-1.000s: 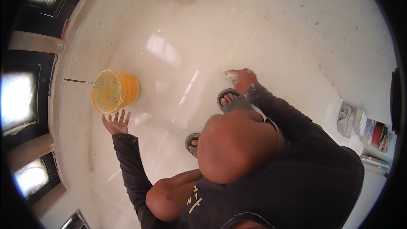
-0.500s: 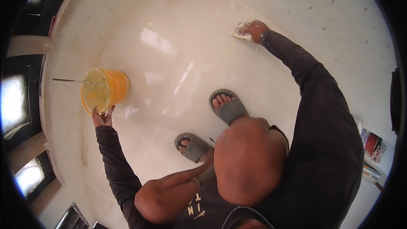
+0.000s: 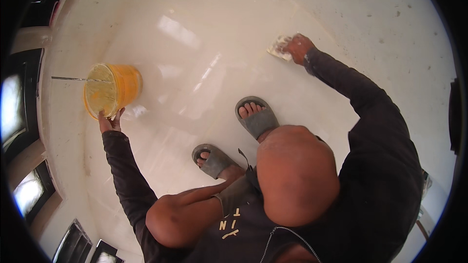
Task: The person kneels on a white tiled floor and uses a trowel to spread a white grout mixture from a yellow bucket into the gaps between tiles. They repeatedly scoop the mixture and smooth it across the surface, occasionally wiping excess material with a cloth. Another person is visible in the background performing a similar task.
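We see a black top (image 3: pixel 370 199) with cream lettering (image 3: pixel 229 234) on its front, long creased sleeves (image 3: pixel 121 161), a thin silvery chain (image 3: pixel 297 232) at the neck, dark grey legwear (image 3: pixel 237 195) and grey open-toed slide sandals (image 3: pixel 257 122).

Head fisheye, left of a pair. Looked down over the wearer's knees (image 3: pixel 297 175), close by, to floor (image 3: pixel 161 165) farther off. Left hand (image 3: pixel 111 122) and right hand (image 3: pixel 299 47) sat inside the round field; windows (image 3: pixel 13 109) bent at left rim.
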Demonstrator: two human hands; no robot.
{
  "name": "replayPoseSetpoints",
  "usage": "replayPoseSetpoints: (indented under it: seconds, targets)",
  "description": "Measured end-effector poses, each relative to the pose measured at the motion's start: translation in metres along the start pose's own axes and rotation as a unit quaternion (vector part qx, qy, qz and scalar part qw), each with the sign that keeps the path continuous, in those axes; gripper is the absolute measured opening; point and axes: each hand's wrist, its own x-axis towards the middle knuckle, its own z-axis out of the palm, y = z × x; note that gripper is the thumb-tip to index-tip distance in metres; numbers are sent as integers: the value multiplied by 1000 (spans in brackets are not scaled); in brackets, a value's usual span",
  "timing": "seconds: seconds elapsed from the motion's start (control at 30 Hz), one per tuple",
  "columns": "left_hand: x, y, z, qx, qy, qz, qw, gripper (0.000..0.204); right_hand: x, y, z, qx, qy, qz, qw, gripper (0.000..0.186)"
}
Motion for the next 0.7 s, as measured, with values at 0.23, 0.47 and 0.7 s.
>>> replayPoseSetpoints:
  seconds: [0.23,0.47,0.7]
  targets:
    - [-8,-5,16,2,9,6,1000,53,23,-31,-41,29,-2,-35,999,39]
    - [-8,-3,10,16,21,41,999,51,-8,-1,-24,15,-86,29,996,48]
    - [-5,-1,7,20,-6,9,1000,51,39,81,-31,18,-69,89,993,51]
